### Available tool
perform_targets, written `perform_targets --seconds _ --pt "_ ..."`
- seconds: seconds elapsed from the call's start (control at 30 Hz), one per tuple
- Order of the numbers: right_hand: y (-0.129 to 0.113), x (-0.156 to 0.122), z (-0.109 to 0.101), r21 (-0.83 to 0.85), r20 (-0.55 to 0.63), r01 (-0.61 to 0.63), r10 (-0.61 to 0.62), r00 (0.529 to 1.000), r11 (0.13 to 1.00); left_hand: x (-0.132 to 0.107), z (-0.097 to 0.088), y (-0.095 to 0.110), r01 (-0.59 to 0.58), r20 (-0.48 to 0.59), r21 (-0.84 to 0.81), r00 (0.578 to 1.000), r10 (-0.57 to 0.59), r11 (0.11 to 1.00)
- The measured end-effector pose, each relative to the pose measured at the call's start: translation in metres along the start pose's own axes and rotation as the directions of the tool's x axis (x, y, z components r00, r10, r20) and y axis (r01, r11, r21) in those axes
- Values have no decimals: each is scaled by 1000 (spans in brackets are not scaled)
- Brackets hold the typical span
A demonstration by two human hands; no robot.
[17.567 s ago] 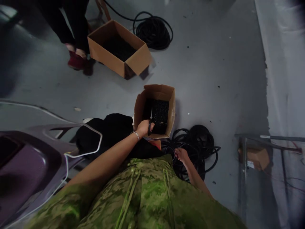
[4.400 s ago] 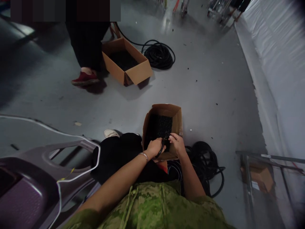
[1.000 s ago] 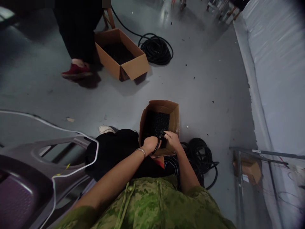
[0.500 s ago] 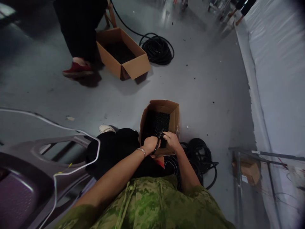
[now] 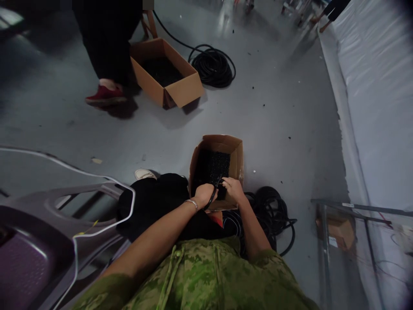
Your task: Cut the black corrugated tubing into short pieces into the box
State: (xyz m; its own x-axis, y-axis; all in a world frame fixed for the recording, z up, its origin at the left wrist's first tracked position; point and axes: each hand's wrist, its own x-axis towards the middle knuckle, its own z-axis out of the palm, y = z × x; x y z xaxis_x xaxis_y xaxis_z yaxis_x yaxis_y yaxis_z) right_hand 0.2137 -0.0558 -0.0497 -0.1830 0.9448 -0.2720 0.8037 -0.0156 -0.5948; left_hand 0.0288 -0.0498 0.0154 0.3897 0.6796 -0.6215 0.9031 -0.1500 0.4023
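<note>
My left hand [image 5: 204, 196], with a bracelet at the wrist, is closed round the black-handled scissors [image 5: 211, 199]. Their thin blades point up and away from me, toward the fingertips of my right hand [image 5: 232, 188]. Those fingers are pinched together at the blades; a small dark thing seems to be between them, too small to make out. Both hands are over the near part of an open cardboard box [image 5: 238, 161]. Many small black pieces [image 5: 220, 165] lie inside it.
A tangled black cable coil [image 5: 269, 206] lies by my right forearm. Ahead stand another cardboard box [image 5: 185, 89] with black contents, a second coil [image 5: 213, 66] and a person's red shoe [image 5: 106, 94]. A purple-grey chair [image 5: 29, 267] with a white cord is left; a metal frame [image 5: 325, 241] right.
Almost nothing differs. Both hands keep their place over the box, with only a very slight shift at the scissors and the right fingertips.
</note>
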Motion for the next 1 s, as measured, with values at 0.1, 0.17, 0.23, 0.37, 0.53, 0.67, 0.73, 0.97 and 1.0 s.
perform_targets --seconds 0.1,0.17,0.23,0.37,0.53,0.67,0.73,0.97,1.0 --pt "2 -2 5 -7 -31 -10 10 999 1000 -1 -1 0 -9 3 5 1000 9 1000" --pt "4 -4 9 3 -49 -17 17 999 1000 -2 -2 1 -1 11 8 1000 1 1000" --pt "4 -5 11 11 -58 -30 30 998 999 -3 -4 2 16 20 19 1000 -16 1000" --pt "-3 -9 9 -14 -11 -41 40 999 999 -3 -4 3 32 59 34 998 -34 999" --pt "-13 -14 3 -39 41 -7 9 999 999 1 0 0 21 89 29 996 -23 999" --pt "-15 -14 0 -40 34 1 0 999 999 2 0 0 13 84 9 996 -14 1000" --pt "-16 -14 -1 -41 31 7 -6 999 999 1 -2 1 30 92 7 995 -31 1000" --pt "-19 -11 -3 -62 52 19 -15 999 998 -1 -3 2 25 90 15 996 -27 1000" --pt "-18 -11 -2 -65 52 19 -16 999 998 -1 -3 1 21 83 14 996 -22 1000"
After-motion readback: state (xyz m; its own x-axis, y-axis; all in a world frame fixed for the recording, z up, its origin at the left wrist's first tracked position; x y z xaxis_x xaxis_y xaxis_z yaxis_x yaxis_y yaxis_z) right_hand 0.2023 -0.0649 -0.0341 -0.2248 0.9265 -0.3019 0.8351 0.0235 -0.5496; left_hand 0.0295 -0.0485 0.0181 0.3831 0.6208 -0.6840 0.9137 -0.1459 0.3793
